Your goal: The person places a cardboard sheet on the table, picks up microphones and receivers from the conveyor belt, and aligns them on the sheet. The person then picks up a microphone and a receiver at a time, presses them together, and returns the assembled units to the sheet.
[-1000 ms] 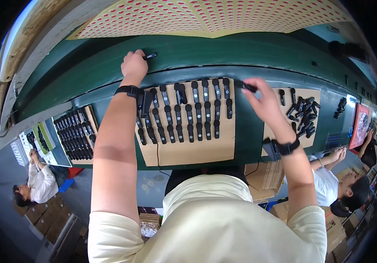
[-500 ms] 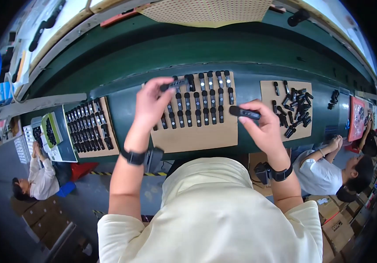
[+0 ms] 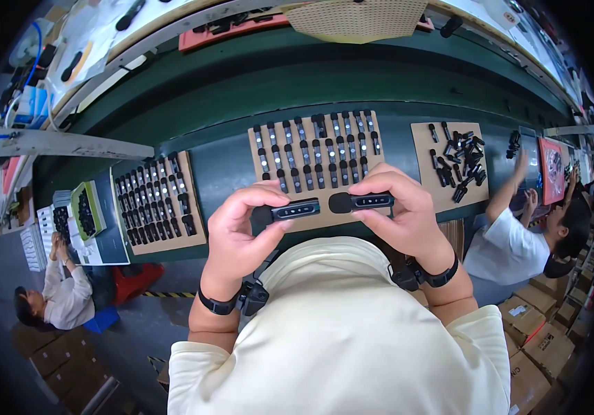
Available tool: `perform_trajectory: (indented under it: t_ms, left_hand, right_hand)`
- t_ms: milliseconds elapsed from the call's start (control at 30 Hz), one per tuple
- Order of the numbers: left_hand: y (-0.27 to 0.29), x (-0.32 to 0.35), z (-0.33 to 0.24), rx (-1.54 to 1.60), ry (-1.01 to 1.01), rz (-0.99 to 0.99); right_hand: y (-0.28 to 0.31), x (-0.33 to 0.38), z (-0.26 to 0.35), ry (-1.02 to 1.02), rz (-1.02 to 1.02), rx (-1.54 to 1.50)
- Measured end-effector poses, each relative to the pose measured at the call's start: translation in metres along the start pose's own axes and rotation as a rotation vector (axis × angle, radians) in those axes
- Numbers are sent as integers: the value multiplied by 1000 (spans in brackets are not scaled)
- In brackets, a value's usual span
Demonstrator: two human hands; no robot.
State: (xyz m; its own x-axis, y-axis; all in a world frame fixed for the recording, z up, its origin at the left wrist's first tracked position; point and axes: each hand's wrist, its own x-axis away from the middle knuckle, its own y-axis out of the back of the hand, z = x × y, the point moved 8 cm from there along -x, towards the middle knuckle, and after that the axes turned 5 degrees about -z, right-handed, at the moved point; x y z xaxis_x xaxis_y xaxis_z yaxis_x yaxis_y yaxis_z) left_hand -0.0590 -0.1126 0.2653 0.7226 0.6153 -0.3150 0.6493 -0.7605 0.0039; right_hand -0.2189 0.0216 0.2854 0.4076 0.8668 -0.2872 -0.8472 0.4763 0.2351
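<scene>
While the left hand (image 3: 238, 232) pinches one slim black device (image 3: 289, 209), the right hand (image 3: 402, 216) pinches another black device (image 3: 363, 202), both near the middle cardboard tray (image 3: 321, 218).

On the desk (image 3: 242, 90) three boards lie side by side. The middle board (image 3: 352, 207) carries rows of small stick-shaped devices (image 3: 314, 149) and sits straight ahead of the person. The left board (image 3: 193, 238) holds more rows of them, and a tray (image 3: 86, 211) lies just left of it. The right board (image 3: 425, 149) bears a loose heap of the devices (image 3: 463, 159). In front of the middle board, near its front edge, the left hand (image 3: 238, 232) holds one device (image 3: 286, 209) and the right hand (image 3: 401, 214) holds another (image 3: 361, 201), end to end and nearly touching. Behind the desk a perforated panel (image 3: 356, 17) lies on a shelf. A person (image 3: 69, 297) sits low at the left, another (image 3: 518, 242) at the right by the heap.
</scene>
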Motion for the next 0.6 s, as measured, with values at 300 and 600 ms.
perform_trajectory:
  t_ms: [300,600]
  left_hand:
    - [20,18,-12,26,-47,87]
    - [25,13,-11,67,-61,113]
  right_hand:
    - [-35,12,21,126,-9,86]
    - [-40,6,35,238,-11,155]
